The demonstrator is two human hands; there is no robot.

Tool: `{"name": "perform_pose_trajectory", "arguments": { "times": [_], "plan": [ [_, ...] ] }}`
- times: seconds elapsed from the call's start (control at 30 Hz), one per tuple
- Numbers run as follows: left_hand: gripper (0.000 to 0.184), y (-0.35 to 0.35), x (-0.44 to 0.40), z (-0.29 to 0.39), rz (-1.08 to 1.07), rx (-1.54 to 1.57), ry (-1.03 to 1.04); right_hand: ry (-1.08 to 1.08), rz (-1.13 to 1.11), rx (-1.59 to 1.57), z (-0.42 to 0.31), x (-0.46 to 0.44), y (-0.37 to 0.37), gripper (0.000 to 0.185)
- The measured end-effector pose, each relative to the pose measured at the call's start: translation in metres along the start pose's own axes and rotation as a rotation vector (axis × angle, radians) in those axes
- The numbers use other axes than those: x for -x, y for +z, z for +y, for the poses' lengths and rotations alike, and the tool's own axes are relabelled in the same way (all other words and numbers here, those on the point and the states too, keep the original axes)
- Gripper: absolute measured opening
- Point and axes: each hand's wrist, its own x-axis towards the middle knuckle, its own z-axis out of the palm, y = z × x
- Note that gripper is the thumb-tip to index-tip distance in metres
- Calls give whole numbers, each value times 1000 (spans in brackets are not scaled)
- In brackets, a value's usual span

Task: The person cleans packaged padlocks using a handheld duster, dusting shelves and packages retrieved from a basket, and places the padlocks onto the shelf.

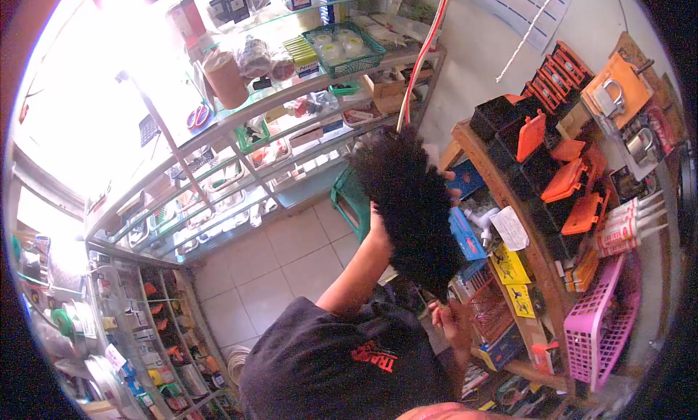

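A bushy black duster [414, 209] fills the middle of the head view, its bristly mass running from upper left down to a thin handle at the lower right. My right hand [452, 322] is closed on the handle just below the bristles. My left hand [454, 190] is mostly hidden behind the duster. Its forearm [354, 275] goes in behind the bristles from the left, and fingertips show at their right edge, so it appears wrapped round the upper part. The dark shirt [305, 354] with a red-orange print lies below.
Glass shelves [262, 104] with boxes and baskets run along the upper left. At the right, a wooden shelf [509, 195] carries black and orange cases, blue boxes and a pink basket [596, 325]. Red and white wires [425, 46] hang above the duster. Goods shelves stand lower left.
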Motion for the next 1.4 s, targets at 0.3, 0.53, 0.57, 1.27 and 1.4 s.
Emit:
{"name": "perform_pose_trajectory", "arguments": {
  "times": [0.3,0.53,0.57,1.27,1.4],
  "plan": [
    [60,10,5,-1,501,332,-20,-101,31,-134,0,-9,7,35],
    [60,13,0,11,347,304,-4,30,63,-62,11,-33,16,51],
    [59,13,-2,12,292,362,32,23,69,-57,49,-37,11,51],
    [60,22,-33,-52,-240,929,-196,105,251,-460,115,33,-10,51],
    [60,34,-24,-88,20,632,-323,-27,508,-544,80,39,1,49]
  ]
}}
